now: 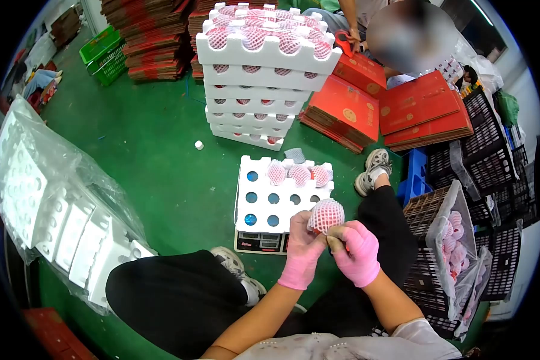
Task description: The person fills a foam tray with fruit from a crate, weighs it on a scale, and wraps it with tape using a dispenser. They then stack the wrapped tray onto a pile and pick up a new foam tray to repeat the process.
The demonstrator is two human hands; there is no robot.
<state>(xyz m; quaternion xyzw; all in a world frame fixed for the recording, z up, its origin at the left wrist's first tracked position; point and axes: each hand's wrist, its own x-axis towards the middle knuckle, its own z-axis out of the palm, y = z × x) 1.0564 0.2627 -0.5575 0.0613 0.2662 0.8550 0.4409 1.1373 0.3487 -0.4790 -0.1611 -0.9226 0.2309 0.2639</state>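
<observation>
Both my hands wear pink gloves. My left hand (303, 246) grips a round fruit in a white-and-pink foam net (326, 216) from its left side. At the fruit's lower right, the fingers of my right hand (355, 249) are pinched on the edge of the net. Just beyond my hands lies a white foam tray with round holes (259, 210), resting on a scale (259, 242). Three netted fruits (299, 174) sit side by side in the tray's far row. A loose piece of grey foam net (294, 155) touches the tray's far edge.
Stacked foam trays of netted fruit (255, 78) stand ahead. Red flattened boxes (345, 111) lie ahead right, near another person's hand (355, 41). A crate of netted fruits (456, 246) is at right, bagged foam trays (72, 234) at left, a white cap (198, 144) on the floor.
</observation>
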